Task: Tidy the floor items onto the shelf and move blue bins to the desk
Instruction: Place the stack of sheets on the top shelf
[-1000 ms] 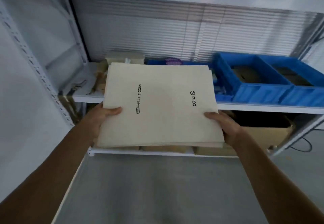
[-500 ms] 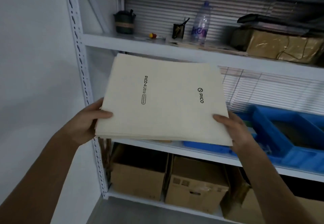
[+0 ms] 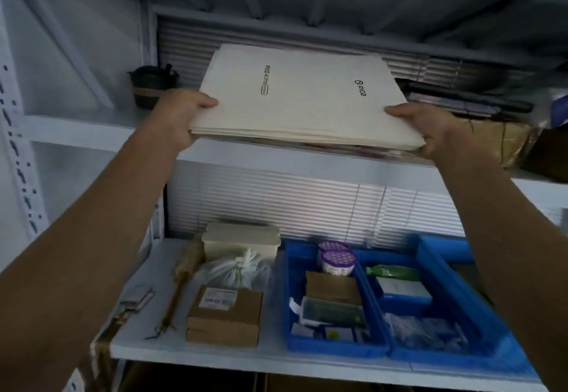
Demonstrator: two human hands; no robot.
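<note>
Step in hand: shelving a floor item. Your left hand (image 3: 179, 116) and right hand (image 3: 436, 129) each pinch a near corner of the cream stack (image 3: 307, 93), thumbs pressed flat on its top sheet; the other fingers go underneath and are mostly hidden, so you cannot tell from here how far they reach.

The cream stack extends away from your fingertips over the upper shelf (image 3: 76, 133), with its near edge overhanging the shelf lip between your hands; whether its far edge already rests on the board cannot be told. Something reddish shows just under the stack beside your right fingers, probably items already lying there.

To finish well, hold the stack level and slide it straight away from your thumbs; loose sheets are likely to fan out if one hand leads. The dark pot (image 3: 152, 84) stands just beyond your left knuckles, and the brown parcel (image 3: 504, 142) sits just outside your right hand; steer between them. Let go only once the board carries the weight, drawing your lower fingers out last.

The blue bins (image 3: 335, 347) sit on the shelf well below your wrists, not yet moved to the desk.
</note>
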